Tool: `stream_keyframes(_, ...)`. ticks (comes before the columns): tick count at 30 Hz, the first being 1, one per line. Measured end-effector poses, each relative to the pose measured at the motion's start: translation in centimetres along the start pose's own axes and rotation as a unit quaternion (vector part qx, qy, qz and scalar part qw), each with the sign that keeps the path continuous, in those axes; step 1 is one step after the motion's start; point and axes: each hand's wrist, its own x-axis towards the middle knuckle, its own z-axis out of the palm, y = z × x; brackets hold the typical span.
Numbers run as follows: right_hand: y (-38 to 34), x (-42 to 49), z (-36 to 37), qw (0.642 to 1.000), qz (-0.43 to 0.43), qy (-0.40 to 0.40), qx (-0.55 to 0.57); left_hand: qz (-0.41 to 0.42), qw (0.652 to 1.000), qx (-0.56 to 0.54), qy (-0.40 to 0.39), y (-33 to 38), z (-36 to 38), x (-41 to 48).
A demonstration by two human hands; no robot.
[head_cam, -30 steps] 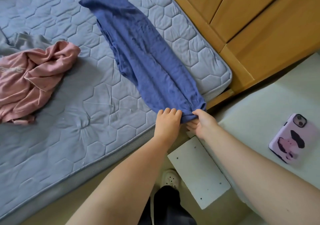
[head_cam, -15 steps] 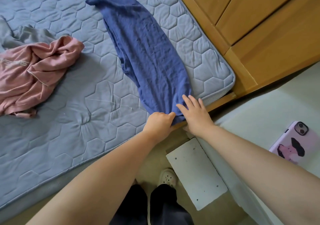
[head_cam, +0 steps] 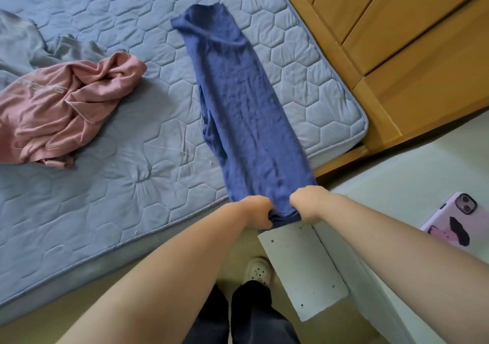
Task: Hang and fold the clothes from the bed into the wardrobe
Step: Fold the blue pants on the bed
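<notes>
I've got both hands curled tight on the near end of the blue garment: L hand & R hand sit close together w/ the hem bunched between them, just past the edge of the bed. The rest of it lies as 1 long strip across the mattress, far end up toward the wardrobe.

Risks as I see them:
- The hem is scrunched, not flat. If I fold from this grip, the crease prob comes out crooked.
- If I pull toward me, the whole strip could slide off the corner onto the floor.
- The loose layer along the strip's L edge looks ready to flop open if I lift fast.
- My R forearm is near the phone on the tabletop, so a wide swing could knock it.

The pink top is well apart, so no snag there.
</notes>
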Motion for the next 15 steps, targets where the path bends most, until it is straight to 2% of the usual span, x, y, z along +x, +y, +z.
stream_keyframes(2,0.4,0.0,-0.4,0.997,0.009,0.016,0.069,-0.003,0.999,-0.019,0.033,-0.6,-0.3,-0.4)
stream_keyframes(7,2.0,0.9,-2.9,0.962,0.05,0.142,0.228,-0.048,0.974,-0.151,0.161,-4.9,-3.1,-0.7)
stream_keyframes(11,3.5,3.8,-7.2,0.949,0.07,0.19,0.241,-0.081,0.938,-0.246,0.231,-8.2,-6.3,-0.3)
stream_keyframes(13,4.2,5.5,-9.6,0.939,0.085,0.217,0.255,-0.088,0.903,-0.304,0.29,-9.2,-8.0,0.5)
stream_keyframes(15,4.8,7.4,-11.2,0.923,0.119,0.256,0.261,-0.102,0.844,-0.397,0.346,-10.0,-9.3,1.6)
